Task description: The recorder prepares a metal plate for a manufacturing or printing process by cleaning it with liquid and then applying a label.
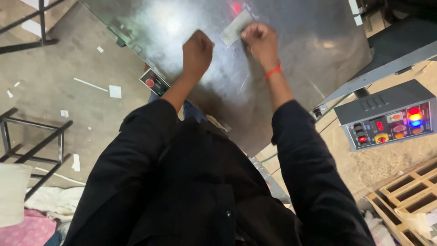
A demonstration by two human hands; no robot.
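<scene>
A shiny metal table top (pixel 314 50) fills the upper middle of the head view. On it lies a small pale rectangular piece (pixel 234 28), a label or fabric patch. My right hand (pixel 259 41), with an orange thread at the wrist, pinches the piece's right end with closed fingers. My left hand (pixel 198 52) is curled into a fist and rests on the metal just left of the piece, with nothing visible in it. A red light spot (pixel 236 7) shines on the metal above the piece. My black sleeves and clothes fill the lower frame.
A grey control box (pixel 387 114) with lit coloured buttons stands at the right. A small switch box with a red button (pixel 152 82) hangs at the table's left edge. Black metal stands (pixel 32 141) and paper scraps lie on the concrete floor. Wooden pallets (pixel 405 196) sit at lower right.
</scene>
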